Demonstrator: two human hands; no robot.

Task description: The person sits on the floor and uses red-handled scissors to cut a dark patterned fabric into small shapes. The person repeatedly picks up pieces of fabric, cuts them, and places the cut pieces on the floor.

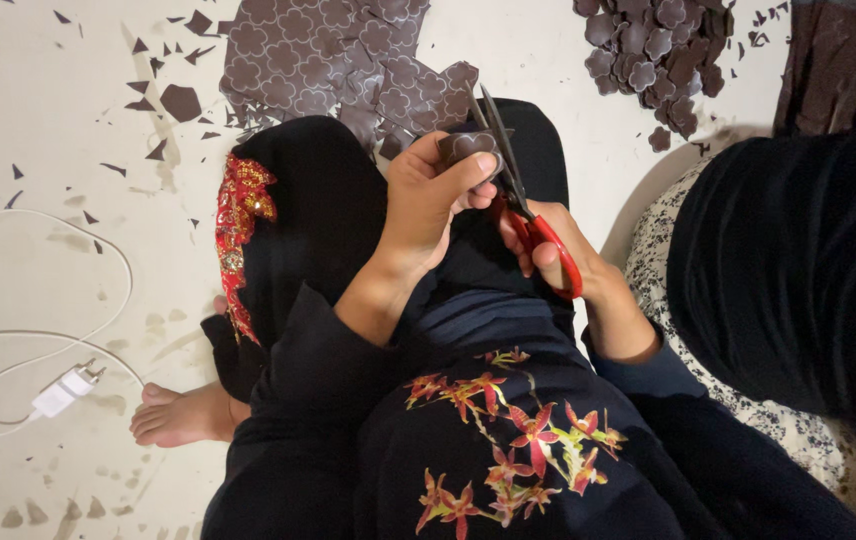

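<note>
Lying at the far left on the pale floor (pixel 68 120), a thin white charger cable (pixel 98 250) loops round to a small white plug (pixel 66 392), with dark angular offcuts (pixel 180 100) scattered above it. A bare foot (pixel 183 415) shows below the black robe with its red sequined trim (pixel 240 235). Further along, a large brown patterned sheet of flower-like outlines (pixel 318 55) lies on the floor and drapes onto the lap.

The left hand (pixel 428 200) pinches a small brown scalloped cut-out piece (pixel 470 147) between thumb and fingers, its grip narrow and closed on that piece, held above the lap near the middle of the view. The piece looks flat, matte and thin, with rounded lobes. Just beside it, the right hand (pixel 548 245) holds a pair of red-handled scissors (pixel 523 205), fingers through the loops, the dark blades partly apart and pointing up at the piece's edge.

To the upper right, a heap of brown flower-shaped cut-outs (pixel 653 50) sits on the floor. At the far right lies a dark garment over black-and-white speckled cloth (pixel 808 430).
</note>
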